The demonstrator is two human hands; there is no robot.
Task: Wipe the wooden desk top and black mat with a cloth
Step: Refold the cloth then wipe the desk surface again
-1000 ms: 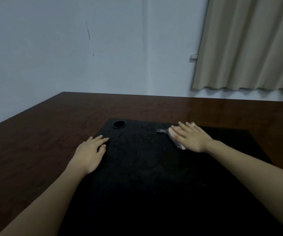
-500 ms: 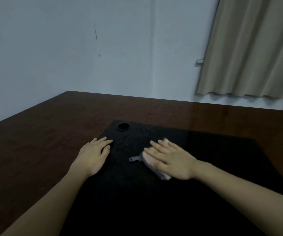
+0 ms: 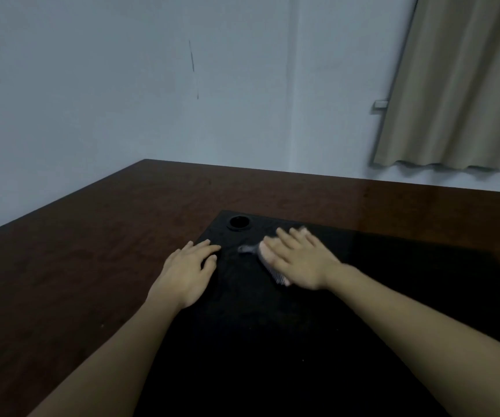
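Most of the cloth [image 3: 268, 264] was hidden under the right hand [image 3: 300, 260], pressed flat with straight fingers near the black mat's [image 3: 272, 341] far left corner, blurred. The left hand [image 3: 187, 273] rested flat, fingers relaxed, on the mat's left edge. Bare wooden desk top [image 3: 77, 266] stretched beyond.

Your bench [image 3: 98, 236] is dark reddish-brown wood with a faint mottled grain and a glossy sheen toward the far right. The mat [image 3: 393, 281] on it is plain black, no print, with a black ring [image 3: 238, 222] set in its far left corner. The cloth [image 3: 268, 264] under your right hand [image 3: 298, 260] reads pale pinkish-white with a grey ribbed or fine striped edge and a grey tab; it's blurred. Wall [image 3: 122, 85] is flat pale blue-grey with one thin dark scratch line. Curtain [image 3: 465, 85] is plain beige-khaki with vertical folds.
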